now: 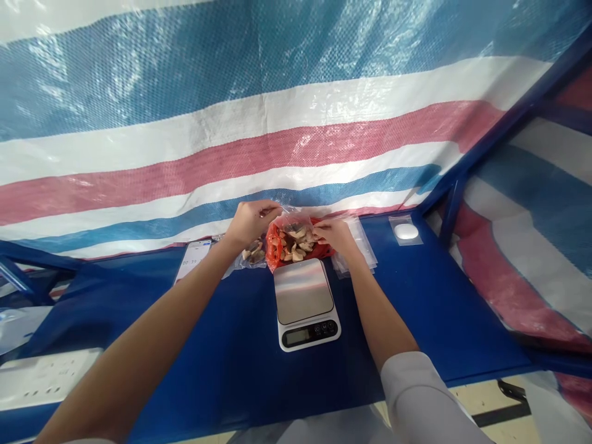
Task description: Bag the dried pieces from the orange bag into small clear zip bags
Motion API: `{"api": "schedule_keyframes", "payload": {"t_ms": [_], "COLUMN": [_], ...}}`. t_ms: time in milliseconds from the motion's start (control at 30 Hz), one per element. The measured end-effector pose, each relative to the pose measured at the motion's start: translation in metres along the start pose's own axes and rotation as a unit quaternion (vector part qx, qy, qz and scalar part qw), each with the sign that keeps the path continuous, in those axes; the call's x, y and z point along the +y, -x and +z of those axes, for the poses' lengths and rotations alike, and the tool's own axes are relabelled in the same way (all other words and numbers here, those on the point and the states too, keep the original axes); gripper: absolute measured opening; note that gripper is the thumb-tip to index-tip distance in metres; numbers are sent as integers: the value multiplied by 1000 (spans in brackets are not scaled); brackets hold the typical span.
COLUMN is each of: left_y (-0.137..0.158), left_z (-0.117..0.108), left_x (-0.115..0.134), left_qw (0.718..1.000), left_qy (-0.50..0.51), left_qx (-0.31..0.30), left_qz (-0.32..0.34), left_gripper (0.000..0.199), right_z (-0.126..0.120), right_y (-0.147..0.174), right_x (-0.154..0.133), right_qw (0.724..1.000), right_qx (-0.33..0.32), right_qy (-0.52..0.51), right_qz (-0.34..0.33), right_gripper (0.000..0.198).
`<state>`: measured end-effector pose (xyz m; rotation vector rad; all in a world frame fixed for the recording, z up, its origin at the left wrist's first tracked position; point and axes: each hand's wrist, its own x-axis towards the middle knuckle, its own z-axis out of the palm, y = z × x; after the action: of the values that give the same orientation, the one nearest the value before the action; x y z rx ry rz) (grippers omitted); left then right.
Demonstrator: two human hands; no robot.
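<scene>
A red plastic bag (274,248) lies open behind the scale, full of dried beige and brown slices (298,245). Over its back edge is a clear plastic bag (290,216). My left hand (254,221) pinches the clear bag's edge at upper left. At the right side of the slices, my right hand (333,234) has its fingers drawn together; what is between them, if anything, is too small to make out. Just in front stands a kitchen scale (304,295) with a bare steel plate, its display not readable.
Flat clear zip bags (363,243) lie right of my right hand. Farther right is a small bag with a white oval item (406,231). A phone (194,258) showing a timer and a clear bag of slices (253,253) are left. A power strip (46,376) sits front left. Striped sheeting (259,117) hangs behind.
</scene>
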<state>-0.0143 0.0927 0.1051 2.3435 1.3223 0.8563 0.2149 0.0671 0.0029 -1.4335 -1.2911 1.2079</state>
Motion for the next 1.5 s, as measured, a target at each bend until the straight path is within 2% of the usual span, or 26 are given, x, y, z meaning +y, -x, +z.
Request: {"api": "schedule_keyframes", "payload": {"t_ms": [233,467,567,800,1267,1500], "left_y": [6,1,1,1,0,2], "left_z": [3,1,5,7,4,0], "left_x": [-9,1,1,-4,-4,-6], "left_qw": [998,998,998,998,999,999], "left_qy": [25,43,41,30,36,27], "left_qx": [-26,-15,-30,-50,14,-17], "left_qz": [-41,-35,-32,-37,-34,-41], "left_gripper": [31,30,33,32,31,29], "right_z": [-7,-17,-19,-14,-14,-11], "right_y": [-1,3,4,4,3,-2], "right_x": [3,-4,-5,0,-4,3], "right_qw": [999,996,995,998,996,997], "right_qx": [19,31,39,-5,14,37], "right_qy": [-35,-88,-91,-56,-84,-6], "right_qz": [13,1,-7,6,-40,-70], "right_gripper": [17,29,32,27,34,30]}}
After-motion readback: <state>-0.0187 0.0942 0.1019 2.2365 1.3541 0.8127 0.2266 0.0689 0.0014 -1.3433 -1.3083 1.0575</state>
